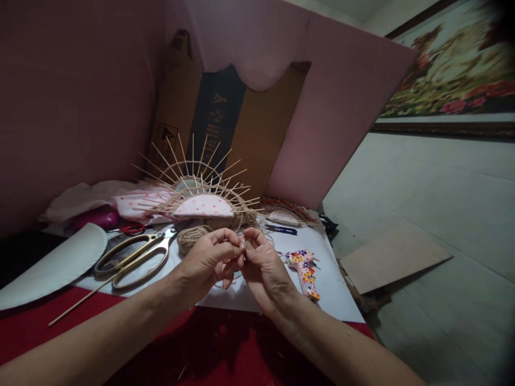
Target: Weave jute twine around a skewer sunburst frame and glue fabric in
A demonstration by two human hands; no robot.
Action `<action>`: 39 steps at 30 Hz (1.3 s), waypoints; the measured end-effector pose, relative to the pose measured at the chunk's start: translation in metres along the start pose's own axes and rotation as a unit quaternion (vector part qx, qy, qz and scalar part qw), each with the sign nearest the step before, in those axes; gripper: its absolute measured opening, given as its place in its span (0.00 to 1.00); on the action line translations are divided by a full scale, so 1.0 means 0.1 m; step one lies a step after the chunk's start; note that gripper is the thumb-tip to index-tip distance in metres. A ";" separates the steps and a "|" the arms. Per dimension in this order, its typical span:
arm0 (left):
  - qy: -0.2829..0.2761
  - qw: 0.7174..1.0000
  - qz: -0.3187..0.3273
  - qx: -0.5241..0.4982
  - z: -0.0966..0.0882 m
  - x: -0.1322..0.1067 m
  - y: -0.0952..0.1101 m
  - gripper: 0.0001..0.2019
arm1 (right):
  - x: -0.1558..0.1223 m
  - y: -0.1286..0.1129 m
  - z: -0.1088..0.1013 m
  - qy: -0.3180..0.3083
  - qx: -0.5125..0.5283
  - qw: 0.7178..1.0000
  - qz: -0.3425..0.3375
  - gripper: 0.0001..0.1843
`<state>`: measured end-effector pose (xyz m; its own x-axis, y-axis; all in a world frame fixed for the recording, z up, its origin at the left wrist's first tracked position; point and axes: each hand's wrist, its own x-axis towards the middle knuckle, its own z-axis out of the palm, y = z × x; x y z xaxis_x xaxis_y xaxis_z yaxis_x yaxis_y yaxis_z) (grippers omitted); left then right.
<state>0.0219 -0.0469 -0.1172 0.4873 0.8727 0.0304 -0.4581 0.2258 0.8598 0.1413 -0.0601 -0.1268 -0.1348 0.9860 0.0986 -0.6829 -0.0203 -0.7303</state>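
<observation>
Presently, the fingers of the left hand (215, 254) and right hand (265, 268) are brought together in a narrow pinch; whether anything small is held cannot be told. On the white-covered table (336, 300), an oval brown twine ball (191, 239) is seen beyond the left hand, long axis crosswise. Beside the right hand, a flower-patterned, pistol-shaped glue gun (308, 276) is laid, handle pointed nearward.

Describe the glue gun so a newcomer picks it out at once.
Start at the white sheet over the red surface. Just right of the right hand lies the glue gun, nearer than the dark blue tool. Its bright flower print sets it apart.
</observation>
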 end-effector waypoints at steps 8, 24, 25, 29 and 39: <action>-0.006 1.000 0.002 -0.018 0.02 0.00 0.02 0.04 | 0.00 -0.02 -0.02 -0.009 0.022 0.999 0.026 0.17; 0.002 1.000 0.005 -0.006 0.04 -0.02 0.04 0.05 | -0.03 0.00 0.01 0.002 0.019 1.000 0.012 0.16; 0.008 1.000 0.006 -0.003 0.04 -0.02 0.04 0.05 | -0.03 0.00 0.01 0.000 0.019 1.000 0.012 0.16; 0.006 1.000 0.007 -0.014 0.05 -0.04 0.04 0.05 | -0.02 0.00 0.01 -0.003 0.030 0.999 0.024 0.15; -0.022 0.999 0.025 -0.001 0.02 -0.02 0.05 0.06 | 0.01 -0.07 0.00 0.012 -0.047 0.998 -0.027 0.13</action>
<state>0.0202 -0.0486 -0.1117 0.4957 0.8632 0.0958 -0.4837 0.1828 0.8559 0.1464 -0.0586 -0.1213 -0.0817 0.9887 0.1255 -0.6180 0.0485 -0.7847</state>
